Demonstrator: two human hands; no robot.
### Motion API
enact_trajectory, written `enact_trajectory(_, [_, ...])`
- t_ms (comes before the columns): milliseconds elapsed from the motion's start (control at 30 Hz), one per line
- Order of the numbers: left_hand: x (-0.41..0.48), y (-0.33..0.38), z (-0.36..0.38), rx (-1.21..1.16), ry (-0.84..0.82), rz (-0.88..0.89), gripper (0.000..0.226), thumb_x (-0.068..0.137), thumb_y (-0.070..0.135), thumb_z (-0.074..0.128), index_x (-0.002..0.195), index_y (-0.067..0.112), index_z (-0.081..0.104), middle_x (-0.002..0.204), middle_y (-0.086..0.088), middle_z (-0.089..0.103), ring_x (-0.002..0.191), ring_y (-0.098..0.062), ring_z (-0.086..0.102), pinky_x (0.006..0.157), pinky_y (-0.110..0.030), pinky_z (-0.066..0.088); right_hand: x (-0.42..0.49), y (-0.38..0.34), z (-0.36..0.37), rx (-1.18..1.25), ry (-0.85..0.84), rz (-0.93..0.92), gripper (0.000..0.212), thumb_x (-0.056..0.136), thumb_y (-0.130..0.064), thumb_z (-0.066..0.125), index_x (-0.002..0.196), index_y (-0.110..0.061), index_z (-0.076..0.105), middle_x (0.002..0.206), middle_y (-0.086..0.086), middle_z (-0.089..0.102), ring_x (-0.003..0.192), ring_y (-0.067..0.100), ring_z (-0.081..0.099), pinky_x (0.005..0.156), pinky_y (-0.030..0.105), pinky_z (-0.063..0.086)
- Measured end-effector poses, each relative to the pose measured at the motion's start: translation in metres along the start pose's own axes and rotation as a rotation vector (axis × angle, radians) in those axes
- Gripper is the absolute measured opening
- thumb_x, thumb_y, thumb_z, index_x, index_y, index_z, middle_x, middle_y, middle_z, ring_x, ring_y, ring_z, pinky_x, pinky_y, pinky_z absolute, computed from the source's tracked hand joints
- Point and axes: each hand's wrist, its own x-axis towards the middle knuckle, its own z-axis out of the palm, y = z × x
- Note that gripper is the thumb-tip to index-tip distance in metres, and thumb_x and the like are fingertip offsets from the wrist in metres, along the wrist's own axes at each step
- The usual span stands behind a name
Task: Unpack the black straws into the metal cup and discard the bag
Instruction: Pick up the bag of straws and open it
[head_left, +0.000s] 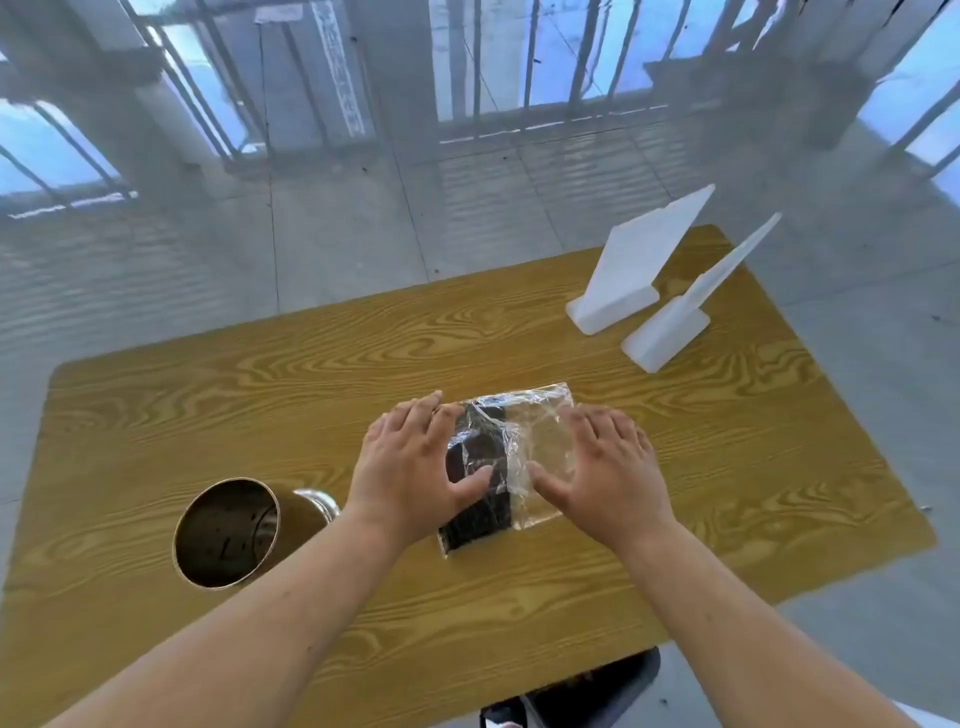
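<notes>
A clear plastic bag (540, 441) lies flat in the middle of the wooden table (260, 405), with a bundle of black straws (478, 499) inside its left half. My left hand (410, 467) rests over the bag's left edge, fingers spread, thumb on the straws. My right hand (608, 467) lies over the bag's right side, fingers apart, thumb touching the plastic. Neither hand is closed around the bag. The metal cup (228, 530) stands to the left of my left forearm, its mouth open and nothing visible inside.
Two white foam pieces (634, 265) (675, 327) stand at the table's far right corner. A grey tiled floor surrounds the table. A dark object (587, 691) shows below the table's near edge.
</notes>
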Motion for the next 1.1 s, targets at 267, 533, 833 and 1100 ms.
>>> enact_trajectory(267, [0.006,-0.002,0.041,0.035,-0.206,-0.104,0.102,0.084,0.087,0.047,0.165,0.032,0.022,0.177,0.001,0.016,0.160,-0.027,0.021,0.126,-0.047,0.024,-0.002,0.003,0.051,-0.036,-0.235,-0.080,0.095,0.086,-0.087,0.029,0.165,-0.036,0.015,0.174,0.006,0.024,0.160,0.037,0.020,0.130,0.054,0.020])
enact_trajectory(533, [0.005,-0.006,0.062,-0.265,-0.226,-0.465,0.114,0.085,0.078,0.065,0.165,0.012,0.018,0.166,-0.015,0.029,0.151,-0.036,0.035,0.120,-0.047,0.036,0.001,0.015,0.069,-0.059,-0.268,-0.107,0.089,0.088,-0.088,0.024,0.165,-0.045,0.010,0.176,0.006,0.020,0.160,0.037,0.020,0.129,0.054,0.020])
enact_trajectory(833, [0.037,-0.007,0.064,-0.895,-0.190,-0.937,0.113,0.074,0.058,0.091,0.152,0.004,0.031,0.120,-0.008,0.060,0.109,-0.032,0.061,0.091,-0.045,0.054,0.003,0.025,0.072,-0.050,-0.278,-0.100,0.088,0.091,-0.083,0.023,0.167,-0.038,0.018,0.177,0.000,0.017,0.162,0.028,0.015,0.130,0.047,0.013])
enact_trajectory(1100, [0.038,0.008,0.056,-1.186,-0.293,-0.813,0.100,0.091,0.035,0.083,0.166,0.012,0.022,0.163,-0.013,0.047,0.147,-0.039,0.045,0.123,-0.057,0.031,0.006,0.026,0.061,-0.008,-0.292,-0.089,0.081,0.098,-0.067,0.041,0.167,-0.029,0.022,0.175,0.002,0.023,0.161,0.026,0.018,0.132,0.043,0.016])
